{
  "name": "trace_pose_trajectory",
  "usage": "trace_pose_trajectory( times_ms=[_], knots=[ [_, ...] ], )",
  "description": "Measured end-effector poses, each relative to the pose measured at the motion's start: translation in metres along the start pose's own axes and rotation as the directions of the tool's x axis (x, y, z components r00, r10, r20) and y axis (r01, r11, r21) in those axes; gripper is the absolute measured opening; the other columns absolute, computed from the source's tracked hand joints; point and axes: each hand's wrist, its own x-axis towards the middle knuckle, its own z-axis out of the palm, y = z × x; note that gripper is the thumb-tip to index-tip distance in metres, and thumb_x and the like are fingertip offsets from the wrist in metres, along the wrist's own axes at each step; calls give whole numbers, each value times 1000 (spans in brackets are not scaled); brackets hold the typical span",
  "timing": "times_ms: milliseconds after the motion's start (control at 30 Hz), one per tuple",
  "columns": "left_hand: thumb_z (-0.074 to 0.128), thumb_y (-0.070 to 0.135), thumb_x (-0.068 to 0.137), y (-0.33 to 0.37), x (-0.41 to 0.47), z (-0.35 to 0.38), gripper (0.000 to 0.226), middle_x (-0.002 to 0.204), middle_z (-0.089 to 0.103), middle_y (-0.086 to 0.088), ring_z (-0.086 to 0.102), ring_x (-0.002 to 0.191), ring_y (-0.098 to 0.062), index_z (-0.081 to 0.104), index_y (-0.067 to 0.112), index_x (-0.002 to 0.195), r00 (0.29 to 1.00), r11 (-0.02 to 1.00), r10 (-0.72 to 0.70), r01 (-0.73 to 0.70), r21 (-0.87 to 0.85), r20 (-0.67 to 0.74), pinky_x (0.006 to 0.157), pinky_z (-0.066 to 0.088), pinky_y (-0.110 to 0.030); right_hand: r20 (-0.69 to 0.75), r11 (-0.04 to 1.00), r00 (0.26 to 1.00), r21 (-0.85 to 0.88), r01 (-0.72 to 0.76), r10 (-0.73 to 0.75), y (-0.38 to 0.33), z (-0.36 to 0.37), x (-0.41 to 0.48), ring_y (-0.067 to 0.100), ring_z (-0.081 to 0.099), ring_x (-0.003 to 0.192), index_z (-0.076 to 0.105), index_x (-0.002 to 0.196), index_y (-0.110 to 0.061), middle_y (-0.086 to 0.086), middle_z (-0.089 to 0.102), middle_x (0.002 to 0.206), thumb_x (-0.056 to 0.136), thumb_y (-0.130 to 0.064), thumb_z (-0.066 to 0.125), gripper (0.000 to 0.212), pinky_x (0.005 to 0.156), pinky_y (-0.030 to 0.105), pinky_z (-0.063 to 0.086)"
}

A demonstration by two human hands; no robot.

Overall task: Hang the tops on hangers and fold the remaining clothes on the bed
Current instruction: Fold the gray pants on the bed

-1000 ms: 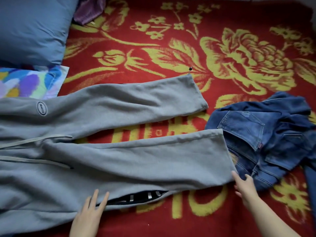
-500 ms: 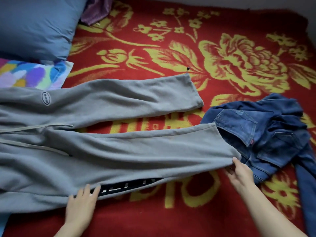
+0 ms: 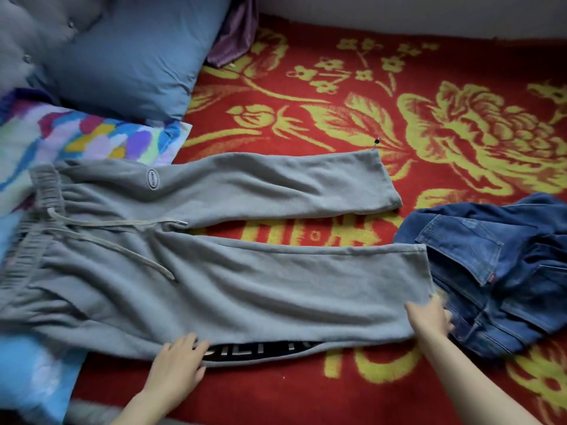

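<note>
Grey sweatpants (image 3: 233, 289) lie spread flat across the middle of the frame on the bed's red blanket (image 3: 306, 124) with its yellow flowers. The waistband is at the left edge and both legs run to the right, the far leg angled up and apart from the near one. A drawstring (image 3: 122, 223) trails over the front, and an oval patch sits high on the far leg. The left hand (image 3: 179, 360), at the lower centre, rests flat with straight fingers on the lower edge of the near leg, just beside a black band (image 3: 264, 351) with pale letters that shows under that edge. The right hand (image 3: 429, 317) lies on the lower corner of the near leg's hem; whether it pinches the cloth or only presses on it I cannot tell. Crumpled jeans (image 3: 491, 271) lie at the right, touching that hem. A blue pillow (image 3: 129, 56) fills the upper left, with a purple cloth (image 3: 236, 32) behind it and a many-coloured cloth (image 3: 92, 136) below it
</note>
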Motion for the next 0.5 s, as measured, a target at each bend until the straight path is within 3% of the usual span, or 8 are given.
trace_pose_trajectory(
  times_ms=[67, 167, 233, 333, 433, 500],
  knots=[
    [87, 32, 24, -9, 7, -13, 76, 64, 56, -2, 60, 50, -21, 45, 26, 87, 999, 1000, -14, 13, -26, -30, 38, 46, -32, 41, 980, 991, -146, 135, -130, -18, 9, -11, 37, 16, 137, 29, 144, -13, 23, 20, 150, 89, -20, 55, 61, 109, 46, 22],
    [61, 33, 50, -37, 21, -37, 39, 66, 58, -6, 62, 53, -26, 62, 18, 86, 990, 997, -73, 74, 5, -119, 38, 48, -33, 90, 929, 958, -233, 287, -273, -48, 25, -30, 33, 15, 139, 30, 144, -13, 19, 19, 151, 89, -21, 52, 60, 108, 44, 24],
    [51, 29, 56, -61, 34, -55, 35, 68, 59, -9, 62, 54, -30, 66, 12, 83, 979, 993, -118, 120, 1, -169, 39, 49, -33, 121, 911, 943, -246, 330, -309, -74, 41, -41, 33, 19, 136, 34, 141, -12, 20, 23, 149, 89, -19, 51, 55, 107, 42, 26],
    [38, 30, 63, -104, 53, -76, 37, 73, 60, -11, 60, 57, -31, 58, 13, 89, 945, 991, -114, 129, 30, -306, 43, 49, -35, 157, 871, 920, -297, 392, -360, -113, 67, -60, 34, 27, 131, 42, 135, -12, 20, 31, 143, 90, -20, 50, 47, 104, 38, 29],
    [37, 31, 63, -144, 72, -104, 42, 75, 61, -13, 61, 61, -34, 66, 10, 83, 941, 985, -130, 158, 67, -311, 45, 50, -38, 182, 837, 905, -345, 425, -385, -153, 95, -81, 35, 28, 130, 45, 132, -12, 20, 35, 139, 91, -22, 49, 43, 103, 39, 31],
    [50, 27, 61, -172, 84, -129, 34, 77, 62, -15, 62, 64, -34, 68, 8, 82, 938, 974, -166, 203, 95, -303, 48, 50, -40, 196, 825, 898, -356, 440, -394, -180, 116, -98, 35, 29, 129, 45, 132, -13, 19, 34, 140, 90, -22, 49, 43, 102, 39, 31]
  ],
)
